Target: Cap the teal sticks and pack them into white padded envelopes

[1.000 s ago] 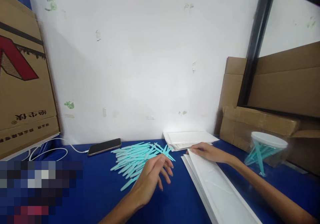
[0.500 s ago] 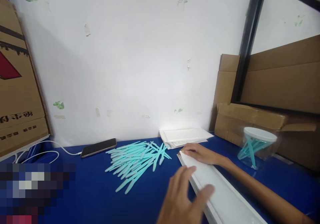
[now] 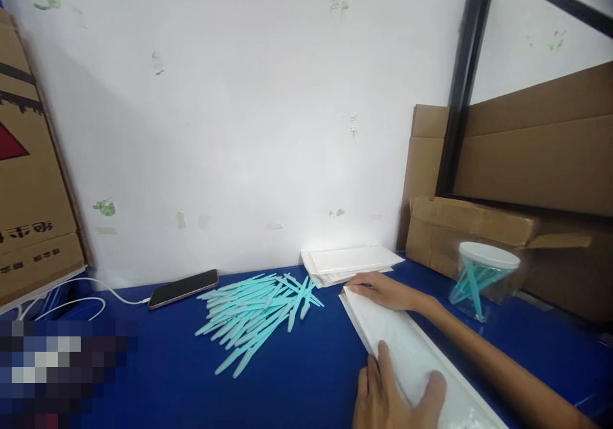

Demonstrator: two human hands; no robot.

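Note:
A long white padded envelope (image 3: 412, 352) lies slantwise on the blue table, running off the bottom edge of the view. My right hand (image 3: 378, 288) holds its far end, with the fingers bent over the far edge. Nearer to me, my left hand (image 3: 395, 391) grips its left side. The index finger and thumb press on the top face, spread apart, while the other fingers bend at the side edge. Left of the envelope is a loose pile of turquoise plastic sticks with flat, blade-like ends (image 3: 258, 311).
Flat white envelopes (image 3: 354, 260) lie stacked against the wall. A clear tub with a white lid (image 3: 489, 255) holds more turquoise sticks at the right. A phone (image 3: 184, 288) with a white cable lies at the left. Cardboard boxes (image 3: 467, 221) stand on both sides.
My left hand has come down from above the envelope's left side onto it, shifting right and toward me. My right hand stays at the far end. The view has shifted slightly.

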